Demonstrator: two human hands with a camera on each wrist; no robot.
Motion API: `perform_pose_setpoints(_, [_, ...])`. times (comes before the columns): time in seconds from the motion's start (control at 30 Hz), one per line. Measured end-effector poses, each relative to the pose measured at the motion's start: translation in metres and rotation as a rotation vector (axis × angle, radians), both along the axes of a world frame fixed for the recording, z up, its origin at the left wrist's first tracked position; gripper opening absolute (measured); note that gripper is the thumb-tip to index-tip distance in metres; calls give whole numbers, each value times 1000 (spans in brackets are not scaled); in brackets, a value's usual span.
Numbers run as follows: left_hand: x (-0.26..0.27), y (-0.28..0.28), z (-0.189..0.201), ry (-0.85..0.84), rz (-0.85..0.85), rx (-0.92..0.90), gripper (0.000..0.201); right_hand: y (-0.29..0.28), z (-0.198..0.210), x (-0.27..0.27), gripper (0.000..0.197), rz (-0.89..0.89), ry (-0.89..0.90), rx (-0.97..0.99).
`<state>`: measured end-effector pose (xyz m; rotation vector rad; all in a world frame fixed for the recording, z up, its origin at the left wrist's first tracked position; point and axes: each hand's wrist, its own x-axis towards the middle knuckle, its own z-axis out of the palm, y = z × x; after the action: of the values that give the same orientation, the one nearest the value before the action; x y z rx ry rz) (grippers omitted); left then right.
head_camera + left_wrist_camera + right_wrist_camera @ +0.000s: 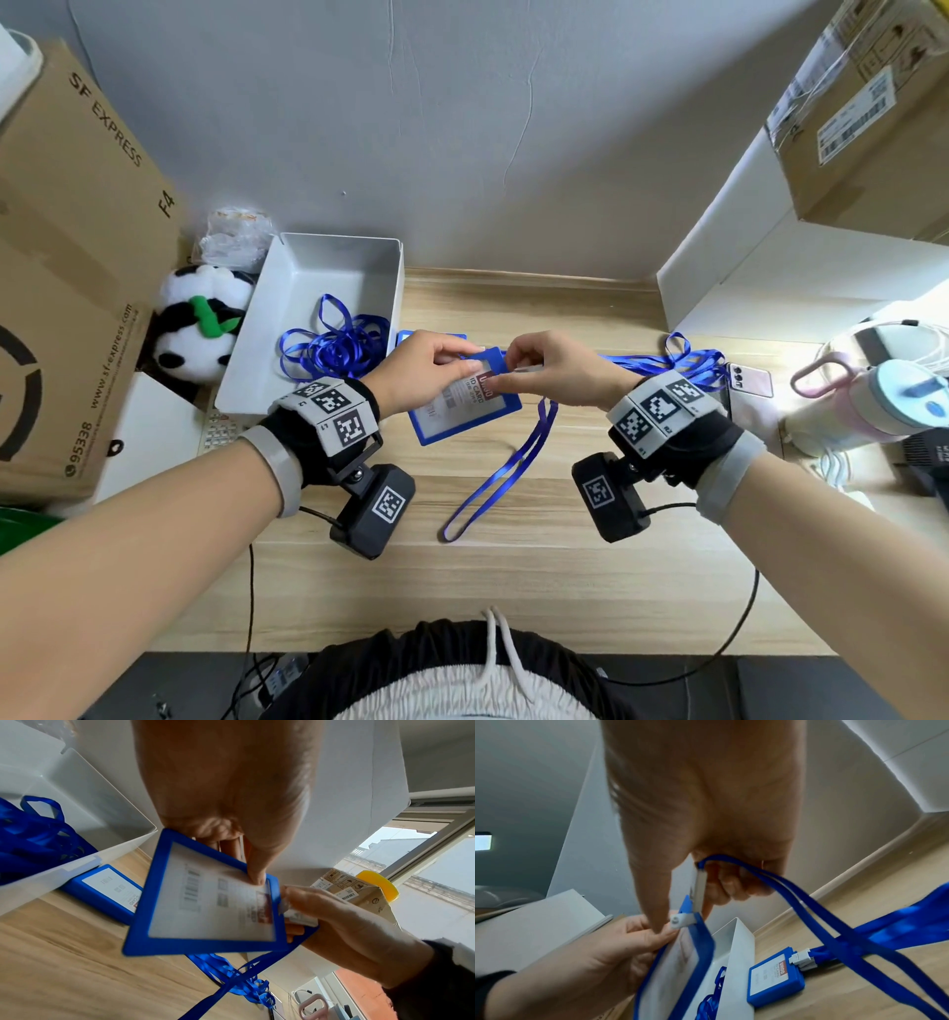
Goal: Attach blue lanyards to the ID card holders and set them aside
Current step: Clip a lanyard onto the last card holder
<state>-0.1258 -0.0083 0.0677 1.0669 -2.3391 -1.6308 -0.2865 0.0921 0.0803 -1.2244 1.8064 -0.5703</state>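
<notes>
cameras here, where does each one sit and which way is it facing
Head: on the head, facing down at the wooden desk; both forearms, left hand, right hand.
Left wrist: under the left hand, facing along it at the ID card holder.
Right wrist: under the right hand, facing along it at the lanyard clip.
All three share the holder and both hands.

Matt blue plastic card holder (464,411); glossy woven lanyard (500,470); smooth wood-grain table (513,580).

Blue card holder (464,406) tilted above desk, lanyard (506,462) dangling.
</notes>
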Motion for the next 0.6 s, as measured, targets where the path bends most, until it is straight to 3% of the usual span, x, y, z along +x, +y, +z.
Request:
perform_pose_setpoints(0.23, [2, -13, -1, 5, 72, 55, 22, -1, -5, -11, 2, 48, -23, -43])
perform_pose_setpoints(0.6, [2, -21, -3, -17, 64, 73, 27, -7, -15, -17, 20, 89, 66, -57])
